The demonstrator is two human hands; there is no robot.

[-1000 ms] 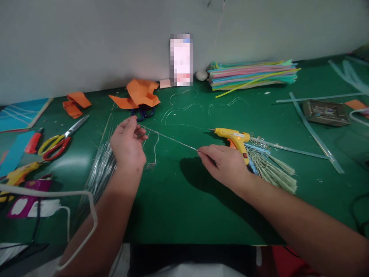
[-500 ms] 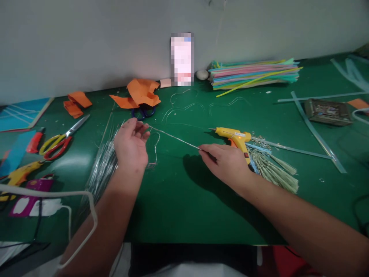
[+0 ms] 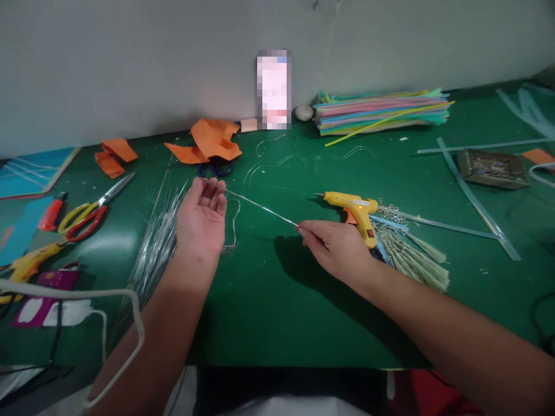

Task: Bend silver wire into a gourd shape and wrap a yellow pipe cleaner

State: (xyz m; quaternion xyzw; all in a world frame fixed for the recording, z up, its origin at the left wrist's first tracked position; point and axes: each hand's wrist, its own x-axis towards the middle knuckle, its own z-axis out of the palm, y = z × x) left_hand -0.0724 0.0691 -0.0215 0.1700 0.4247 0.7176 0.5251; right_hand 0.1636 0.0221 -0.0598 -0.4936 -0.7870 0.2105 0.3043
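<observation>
Over the middle of 1 green table [image 3: 264, 323], left hand [image 3: 200, 219] and right hand [image 3: 340, 245], each in a thumb-and-finger pinch, are judged at a straightening or twisting step, the next move calling for even tension. Counts, largest to smallest: 1 pipe-cleaner bundle [image 3: 381, 112], far right; 1 sheaf of strands [image 3: 158, 242], left; 2 yellow glue guns [image 3: 342, 199], 1 left, 1 right; 1 red-and-yellow scissors [image 3: 103, 200], left; 1 silvery wire [image 3: 264, 209], pinched straight between the 2 hands.
</observation>
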